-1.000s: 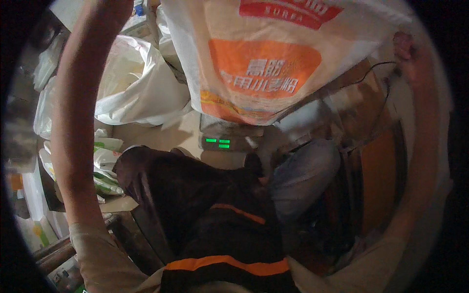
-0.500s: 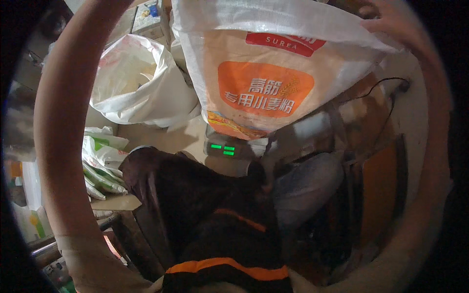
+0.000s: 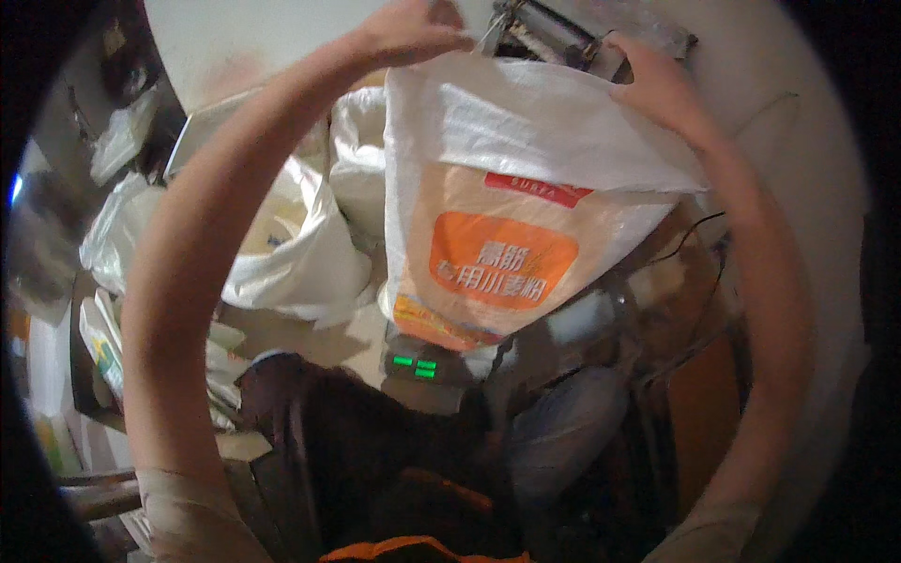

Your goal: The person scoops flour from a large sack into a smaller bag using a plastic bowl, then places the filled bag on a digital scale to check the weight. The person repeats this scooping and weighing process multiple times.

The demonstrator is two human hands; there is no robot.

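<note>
Open white bag (image 3: 305, 277): below left hand (image 3: 413, 36), lower in view than 0.5 s ago; head probably tilted. Left hand: newly visible, by left corner of sack (image 3: 526, 188); cannot tell if pinching. Sack: between and below the 2 hands; more of its top now showing. Right hand (image 3: 657, 92): shifted inward, thumb and forefinger spread at rim; grip unclear. Apparently both hands now tend the mouth.

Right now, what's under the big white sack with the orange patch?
At the bottom of the sack, the front of a grey box with green lights shows, maybe a scale. The sack hides what's farther back underneath, so that can't be seen.
</note>
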